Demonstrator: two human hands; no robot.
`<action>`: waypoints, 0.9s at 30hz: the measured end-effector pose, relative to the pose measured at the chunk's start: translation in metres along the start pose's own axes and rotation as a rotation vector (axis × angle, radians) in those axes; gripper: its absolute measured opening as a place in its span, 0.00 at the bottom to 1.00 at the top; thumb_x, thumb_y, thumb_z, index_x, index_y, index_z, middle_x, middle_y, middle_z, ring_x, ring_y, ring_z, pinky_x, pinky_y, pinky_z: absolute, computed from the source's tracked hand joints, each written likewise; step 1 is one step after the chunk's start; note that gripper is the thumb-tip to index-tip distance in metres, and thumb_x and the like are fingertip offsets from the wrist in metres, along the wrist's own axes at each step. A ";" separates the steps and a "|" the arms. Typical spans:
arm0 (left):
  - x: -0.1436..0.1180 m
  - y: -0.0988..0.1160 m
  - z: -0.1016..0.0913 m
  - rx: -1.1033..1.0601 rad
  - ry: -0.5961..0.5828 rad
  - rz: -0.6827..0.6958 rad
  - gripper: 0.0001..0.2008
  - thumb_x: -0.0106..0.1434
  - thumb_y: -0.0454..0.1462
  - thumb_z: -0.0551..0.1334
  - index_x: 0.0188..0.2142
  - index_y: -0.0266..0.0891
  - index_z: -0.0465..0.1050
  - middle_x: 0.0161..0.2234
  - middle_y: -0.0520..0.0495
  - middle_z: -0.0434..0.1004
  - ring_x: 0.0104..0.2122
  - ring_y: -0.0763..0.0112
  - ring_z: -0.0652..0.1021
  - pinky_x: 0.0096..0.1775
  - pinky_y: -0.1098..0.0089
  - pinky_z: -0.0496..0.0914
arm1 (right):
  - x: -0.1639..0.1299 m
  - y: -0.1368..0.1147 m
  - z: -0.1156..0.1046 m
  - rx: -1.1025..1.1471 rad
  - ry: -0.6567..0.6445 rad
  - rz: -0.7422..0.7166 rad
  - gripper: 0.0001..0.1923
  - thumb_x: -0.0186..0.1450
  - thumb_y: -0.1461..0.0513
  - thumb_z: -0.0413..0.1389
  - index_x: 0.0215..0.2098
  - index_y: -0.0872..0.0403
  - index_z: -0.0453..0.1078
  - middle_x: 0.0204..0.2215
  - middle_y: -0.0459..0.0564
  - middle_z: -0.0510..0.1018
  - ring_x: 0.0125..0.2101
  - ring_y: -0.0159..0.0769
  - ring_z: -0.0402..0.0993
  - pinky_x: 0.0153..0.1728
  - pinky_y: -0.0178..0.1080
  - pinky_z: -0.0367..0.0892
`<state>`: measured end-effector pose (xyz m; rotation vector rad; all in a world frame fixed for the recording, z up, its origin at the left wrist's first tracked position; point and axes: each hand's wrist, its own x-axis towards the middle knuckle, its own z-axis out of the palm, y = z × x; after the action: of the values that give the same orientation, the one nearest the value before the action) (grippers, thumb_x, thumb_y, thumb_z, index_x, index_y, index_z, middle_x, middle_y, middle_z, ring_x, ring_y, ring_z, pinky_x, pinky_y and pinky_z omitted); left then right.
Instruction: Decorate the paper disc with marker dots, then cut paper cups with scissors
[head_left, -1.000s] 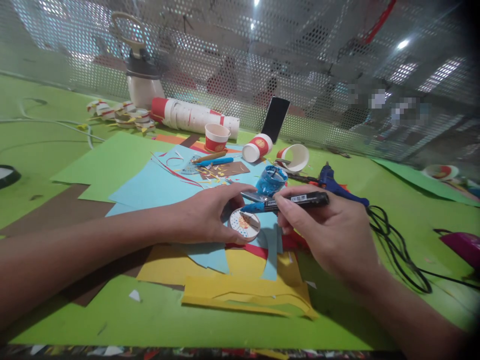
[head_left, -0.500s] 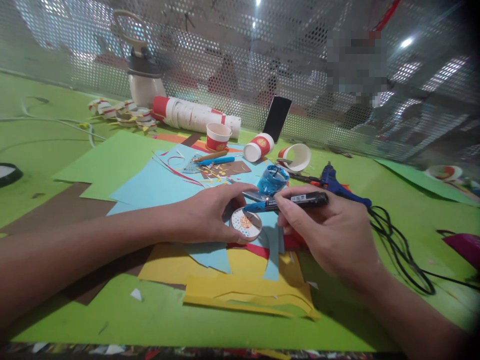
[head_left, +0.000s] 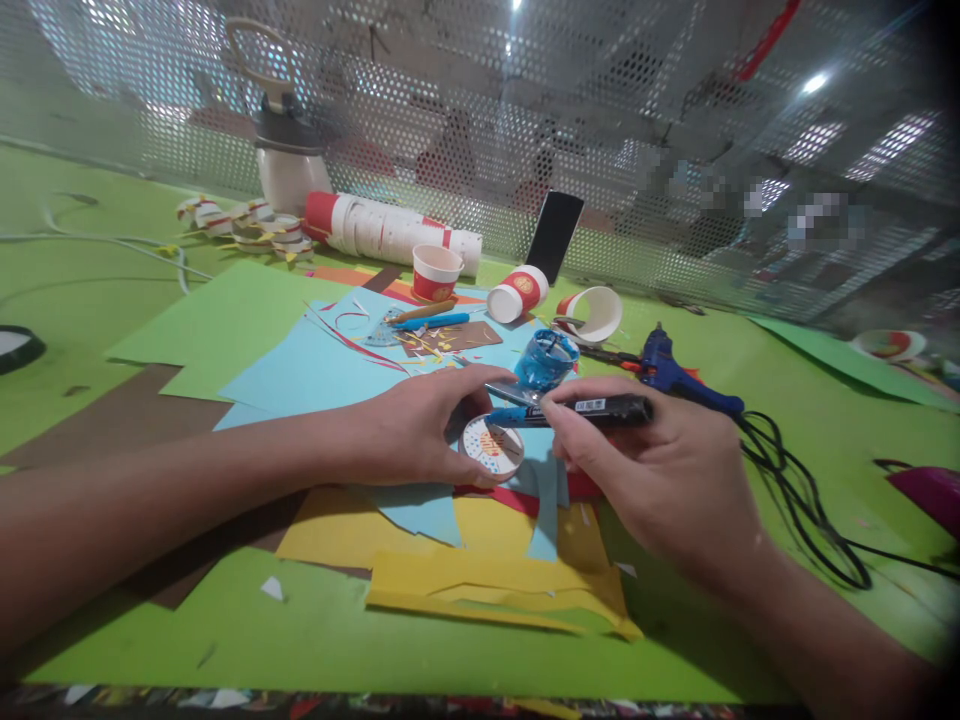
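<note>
Between the thumb and fingers of my left hand (head_left: 431,425) is a small white paper disc (head_left: 504,459), seemingly a cut cup base, with an orange emblem in its middle and blue dots around it. My right hand (head_left: 660,470) is closed on a black marker (head_left: 611,410) with a blue front end. The marker points left and its tip meets the disc's upper edge, though I cannot tell whether it presses there. Just beyond my hands stands a blue-stained jar (head_left: 549,357). A metal blade-like tool (head_left: 512,391), partly hidden, lies in front of it.
Blue paper (head_left: 285,375) and yellow paper (head_left: 487,580) lie under and around my hands. Red and white paper cups (head_left: 437,272), a propped phone (head_left: 555,235) and a stack of cups (head_left: 390,230) stand farther back. At right is a blue glue gun (head_left: 671,372) with a black cord.
The marker has rolled and shifted slightly left in my right hand, its tip still at the disc's upper edge. My left hand and the disc look almost unmoved.
</note>
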<state>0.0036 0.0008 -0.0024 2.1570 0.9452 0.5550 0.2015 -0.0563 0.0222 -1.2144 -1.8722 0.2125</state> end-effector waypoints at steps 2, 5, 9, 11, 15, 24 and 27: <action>0.000 0.000 0.000 0.001 0.001 0.002 0.42 0.48 0.42 0.72 0.61 0.40 0.60 0.42 0.46 0.74 0.39 0.64 0.74 0.41 0.66 0.68 | 0.000 -0.002 -0.001 -0.043 -0.015 -0.035 0.04 0.60 0.63 0.61 0.33 0.57 0.77 0.22 0.43 0.79 0.20 0.26 0.73 0.26 0.28 0.69; 0.000 0.000 0.000 0.004 0.007 0.012 0.42 0.48 0.42 0.72 0.61 0.39 0.60 0.42 0.46 0.74 0.38 0.64 0.74 0.41 0.66 0.68 | 0.001 -0.003 -0.002 -0.070 -0.023 -0.062 0.04 0.61 0.63 0.61 0.33 0.57 0.76 0.21 0.43 0.79 0.20 0.26 0.74 0.25 0.28 0.68; 0.000 -0.001 0.000 -0.003 0.009 0.017 0.42 0.48 0.42 0.72 0.61 0.39 0.61 0.41 0.46 0.75 0.38 0.64 0.74 0.41 0.66 0.68 | 0.002 -0.005 -0.002 -0.078 -0.034 -0.081 0.06 0.61 0.63 0.61 0.33 0.59 0.76 0.20 0.44 0.79 0.19 0.26 0.74 0.24 0.28 0.68; 0.000 -0.001 0.000 -0.007 0.009 0.015 0.42 0.48 0.42 0.72 0.61 0.40 0.61 0.41 0.47 0.75 0.39 0.63 0.75 0.42 0.65 0.68 | 0.002 -0.005 -0.001 -0.091 -0.039 -0.093 0.06 0.61 0.63 0.61 0.33 0.60 0.76 0.21 0.45 0.80 0.20 0.28 0.75 0.23 0.29 0.67; 0.000 -0.001 0.000 -0.005 0.003 0.012 0.42 0.48 0.41 0.72 0.61 0.40 0.61 0.43 0.46 0.75 0.41 0.63 0.74 0.43 0.65 0.69 | 0.000 -0.004 -0.001 -0.177 -0.024 -0.157 0.06 0.61 0.63 0.60 0.33 0.60 0.76 0.22 0.48 0.81 0.20 0.33 0.76 0.22 0.33 0.66; 0.000 -0.001 0.000 -0.012 0.006 0.011 0.41 0.49 0.42 0.72 0.61 0.40 0.60 0.42 0.46 0.75 0.39 0.64 0.74 0.41 0.66 0.68 | -0.003 -0.005 -0.005 -0.062 0.109 0.000 0.06 0.63 0.58 0.60 0.32 0.52 0.75 0.18 0.43 0.77 0.18 0.31 0.72 0.23 0.35 0.70; 0.000 -0.001 0.001 -0.035 0.002 0.014 0.40 0.49 0.42 0.72 0.61 0.41 0.61 0.42 0.46 0.74 0.38 0.65 0.74 0.41 0.67 0.67 | -0.001 -0.006 -0.008 -0.021 0.192 0.041 0.06 0.63 0.58 0.60 0.30 0.51 0.74 0.18 0.42 0.76 0.18 0.31 0.72 0.22 0.35 0.71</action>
<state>0.0034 0.0007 -0.0032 2.1333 0.9159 0.5761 0.2034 -0.0626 0.0303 -1.2433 -1.6886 0.0945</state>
